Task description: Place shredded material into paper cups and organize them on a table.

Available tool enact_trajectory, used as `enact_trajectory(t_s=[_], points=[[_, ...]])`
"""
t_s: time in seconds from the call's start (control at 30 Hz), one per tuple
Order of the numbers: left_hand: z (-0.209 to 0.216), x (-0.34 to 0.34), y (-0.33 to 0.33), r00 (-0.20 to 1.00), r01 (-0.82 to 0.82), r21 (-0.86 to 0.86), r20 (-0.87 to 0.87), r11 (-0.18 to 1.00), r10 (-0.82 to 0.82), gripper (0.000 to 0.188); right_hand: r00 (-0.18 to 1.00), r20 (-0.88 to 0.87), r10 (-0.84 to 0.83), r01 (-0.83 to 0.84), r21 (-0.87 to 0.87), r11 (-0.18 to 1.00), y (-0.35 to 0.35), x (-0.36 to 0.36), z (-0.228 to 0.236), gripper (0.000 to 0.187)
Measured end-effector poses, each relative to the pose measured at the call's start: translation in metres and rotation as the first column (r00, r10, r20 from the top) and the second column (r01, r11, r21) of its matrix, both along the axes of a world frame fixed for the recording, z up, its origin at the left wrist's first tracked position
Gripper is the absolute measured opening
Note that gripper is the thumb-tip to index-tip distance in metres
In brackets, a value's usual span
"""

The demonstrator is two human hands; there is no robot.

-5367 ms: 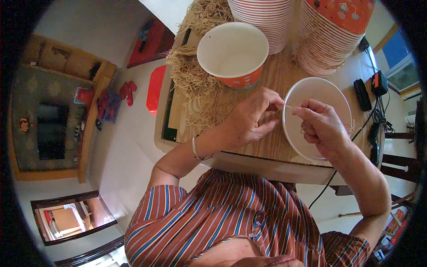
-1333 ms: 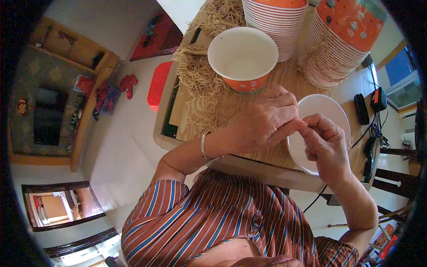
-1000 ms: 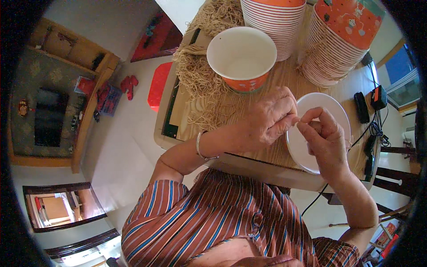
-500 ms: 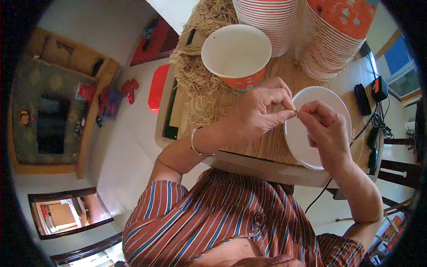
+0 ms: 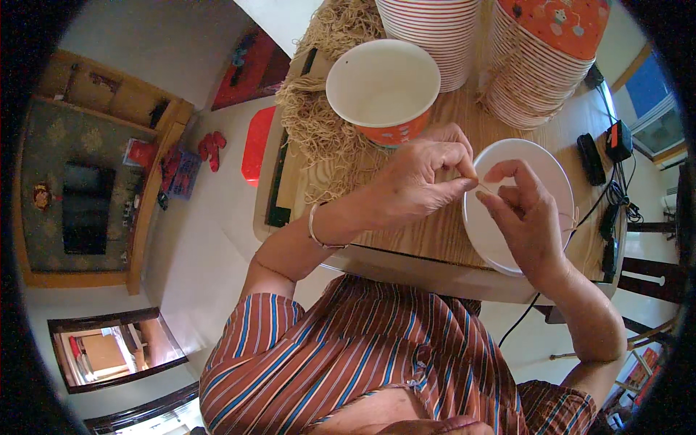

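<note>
My left hand (image 5: 428, 174) is closed in a pinch, thumb against forefinger. From its tips a short, thin pale strand (image 5: 483, 187) runs toward my right thumb; its exact end is hard to see. My right hand (image 5: 528, 217) hovers above the white bowl-like container (image 5: 475, 239), thumb and forefinger apart, the other fingers curled. Behind my left hand stands an orange paper tub (image 5: 395, 133) with a white interior. To its left, loose tan strings (image 5: 319, 119) lie in a tangled heap on the wooden table (image 5: 413, 239).
Stacked paper tubs (image 5: 435, 43) rise at the far side. A second stack (image 5: 536, 72), with tan strings hanging on it, stands to their right. Black adapters (image 5: 618, 143) and cables lie along the right edge. A red stool (image 5: 259, 145) is left of the table.
My right thumb and forefinger have parted from their pinch close to the left fingertips, and a gap now shows between them. My left hand has barely moved and still pinches.
</note>
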State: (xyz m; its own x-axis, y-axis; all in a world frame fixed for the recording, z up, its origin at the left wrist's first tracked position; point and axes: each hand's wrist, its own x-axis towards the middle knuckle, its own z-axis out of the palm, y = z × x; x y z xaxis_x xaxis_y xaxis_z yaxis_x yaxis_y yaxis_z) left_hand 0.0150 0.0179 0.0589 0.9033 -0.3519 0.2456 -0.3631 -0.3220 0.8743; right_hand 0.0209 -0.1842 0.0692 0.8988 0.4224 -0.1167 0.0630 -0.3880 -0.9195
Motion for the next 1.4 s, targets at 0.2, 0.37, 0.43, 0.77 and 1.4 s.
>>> enact_trajectory(t_s=[0.2,0.37,0.43,0.77,1.4], points=[[0.0,0.001,-0.001,0.997,-0.001,0.049,0.078,0.999,-0.002,0.009,0.993,0.113,-0.016,0.01,0.06,0.998,0.001,0.001,-0.006,0.006],[-0.001,0.0,0.0,0.994,-0.03,0.067,0.103,0.997,0.023,0.008,0.993,0.114,-0.016,-0.001,0.143,0.99,0.001,0.008,-0.011,0.007],[-0.002,0.0,0.005,0.992,-0.043,0.063,0.119,0.997,0.036,0.007,0.934,-0.353,-0.064,0.114,0.125,0.986,-0.002,0.01,0.009,0.008],[-0.026,-0.006,0.007,0.925,-0.158,-0.171,-0.369,0.972,0.086,0.02,0.762,-0.644,-0.073,0.267,0.209,0.941,-0.002,0.016,-0.009,0.01],[-0.042,-0.011,0.004,0.925,-0.103,-0.294,-0.38,0.95,-0.017,0.024,0.704,-0.71,-0.016,0.282,0.258,0.924,-0.005,0.015,-0.014,0.013]])
